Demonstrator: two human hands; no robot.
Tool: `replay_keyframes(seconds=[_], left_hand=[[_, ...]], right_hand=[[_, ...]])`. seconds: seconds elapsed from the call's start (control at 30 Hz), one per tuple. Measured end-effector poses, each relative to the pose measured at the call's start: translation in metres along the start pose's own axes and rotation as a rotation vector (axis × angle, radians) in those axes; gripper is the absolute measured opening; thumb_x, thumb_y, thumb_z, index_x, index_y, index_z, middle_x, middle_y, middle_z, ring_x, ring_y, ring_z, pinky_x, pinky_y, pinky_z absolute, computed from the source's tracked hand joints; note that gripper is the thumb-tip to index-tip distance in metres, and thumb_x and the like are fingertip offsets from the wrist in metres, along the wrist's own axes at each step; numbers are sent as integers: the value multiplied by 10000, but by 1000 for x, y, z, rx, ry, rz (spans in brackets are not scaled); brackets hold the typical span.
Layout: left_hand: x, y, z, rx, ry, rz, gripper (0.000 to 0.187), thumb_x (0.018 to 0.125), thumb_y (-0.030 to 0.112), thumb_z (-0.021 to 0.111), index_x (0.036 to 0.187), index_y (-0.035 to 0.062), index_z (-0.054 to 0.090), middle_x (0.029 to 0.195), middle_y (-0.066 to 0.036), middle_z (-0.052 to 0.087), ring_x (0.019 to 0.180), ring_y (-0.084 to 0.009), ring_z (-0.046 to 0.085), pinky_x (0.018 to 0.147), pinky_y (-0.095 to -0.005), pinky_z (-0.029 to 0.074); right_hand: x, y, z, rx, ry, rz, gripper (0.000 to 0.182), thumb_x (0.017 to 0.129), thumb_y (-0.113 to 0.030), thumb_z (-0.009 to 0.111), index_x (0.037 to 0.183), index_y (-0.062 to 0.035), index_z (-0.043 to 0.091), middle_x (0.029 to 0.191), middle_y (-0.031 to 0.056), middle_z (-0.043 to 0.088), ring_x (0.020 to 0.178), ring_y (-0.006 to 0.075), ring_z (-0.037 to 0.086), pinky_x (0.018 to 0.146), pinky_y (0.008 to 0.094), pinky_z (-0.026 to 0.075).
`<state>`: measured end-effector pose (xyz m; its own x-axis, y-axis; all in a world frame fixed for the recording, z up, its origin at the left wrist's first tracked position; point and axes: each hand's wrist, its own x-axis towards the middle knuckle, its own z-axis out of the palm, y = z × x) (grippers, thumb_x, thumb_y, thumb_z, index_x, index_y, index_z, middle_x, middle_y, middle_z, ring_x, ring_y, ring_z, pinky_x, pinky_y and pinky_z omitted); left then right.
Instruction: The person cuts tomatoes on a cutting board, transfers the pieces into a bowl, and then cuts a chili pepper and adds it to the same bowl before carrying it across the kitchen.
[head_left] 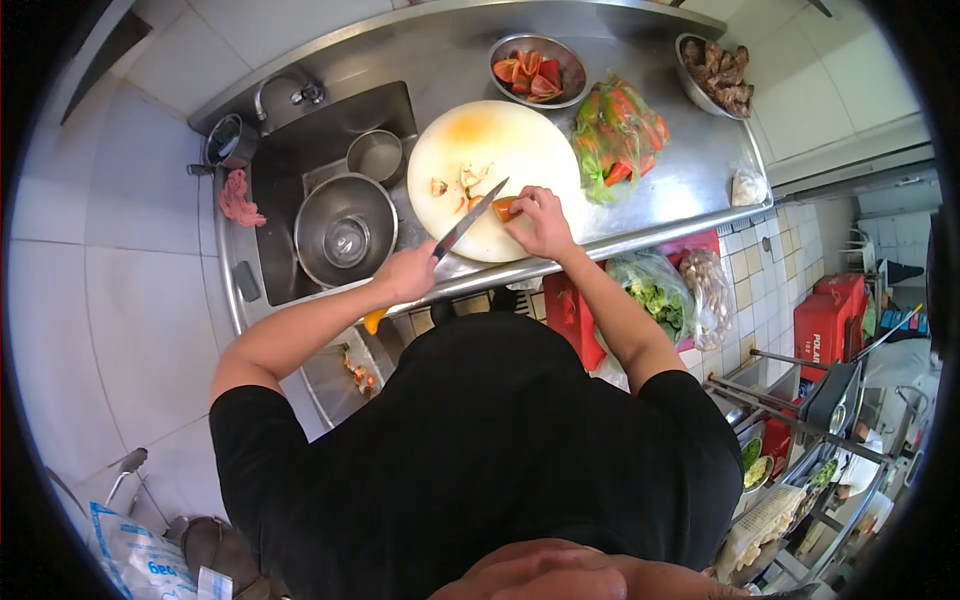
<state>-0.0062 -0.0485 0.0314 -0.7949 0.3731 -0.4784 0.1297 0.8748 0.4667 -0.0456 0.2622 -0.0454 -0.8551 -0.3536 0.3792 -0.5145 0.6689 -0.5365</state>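
My left hand grips the handle of a knife, whose blade points up and to the right across a round white cutting board. Beside the blade tip, my right hand presses an orange-red vegetable piece onto the board. The knife tip rests right at this piece. A few small scraps lie on the board just left of the blade.
A metal bowl of cut red pieces and a bag of peppers lie behind the board on the steel counter. A bowl of brown pieces stands far right. The sink on the left holds metal bowls. Bagged greens hang below the counter edge.
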Motion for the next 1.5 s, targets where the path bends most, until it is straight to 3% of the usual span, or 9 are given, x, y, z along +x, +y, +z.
replay_keyframes(seconds=[0.13,0.37,0.6,0.77,0.9,0.97,1.27,1.5], left_hand=[[27,23,5,-33,67,4,234,1037,258,484,1137,46,493,899,-321,668,886,-523,651,813,-630,486],[39,24,32,-98,257,-13,237,1018,216,500,1189,52,510,881,-309,684,864,-528,653,815,-625,488],[32,14,61,-159,202,-14,265,1016,204,495,1204,17,506,890,-337,677,877,-529,657,842,-619,493],[39,15,57,-115,79,-27,279,1027,224,471,1178,-7,506,941,-350,676,928,-522,655,869,-606,495],[46,13,50,-99,93,-42,280,1019,227,493,1174,-5,518,965,-350,672,936,-528,648,853,-609,490],[45,13,48,-97,95,-53,281,1022,226,493,1181,-5,515,957,-348,672,931,-533,646,851,-606,490],[17,34,30,-162,116,-70,240,1032,236,496,1168,38,515,925,-328,675,900,-539,640,803,-617,475],[-21,23,25,-44,55,-89,215,1034,207,488,1140,21,471,854,-339,662,836,-543,643,759,-632,481]], right_hand=[[0,-8,25,-109,142,64,422,743,-309,832,1069,-131,631,1217,76,585,1155,307,527,992,468,411],[-4,-6,20,-20,82,133,480,719,-192,771,1168,-135,609,1235,74,580,1205,332,498,1035,481,402],[-18,-4,11,55,83,115,490,754,-135,791,1207,-113,606,1264,108,561,1199,362,499,1035,465,439],[-13,-10,33,140,126,173,420,810,-158,796,1178,-90,607,1173,148,586,1122,372,543,994,445,468],[-2,-19,27,62,106,154,374,821,-143,771,1150,-75,608,1135,145,600,1097,359,560,991,441,467],[3,-13,26,69,143,24,353,823,-140,757,1137,-70,611,1133,128,601,1092,341,562,989,433,465],[13,-10,12,52,-46,20,365,818,-181,761,1144,-98,621,1167,114,586,1113,329,549,1007,420,462],[13,-7,16,105,-23,30,372,826,-205,759,1151,-90,620,1193,121,573,1124,342,540,1009,424,464]])
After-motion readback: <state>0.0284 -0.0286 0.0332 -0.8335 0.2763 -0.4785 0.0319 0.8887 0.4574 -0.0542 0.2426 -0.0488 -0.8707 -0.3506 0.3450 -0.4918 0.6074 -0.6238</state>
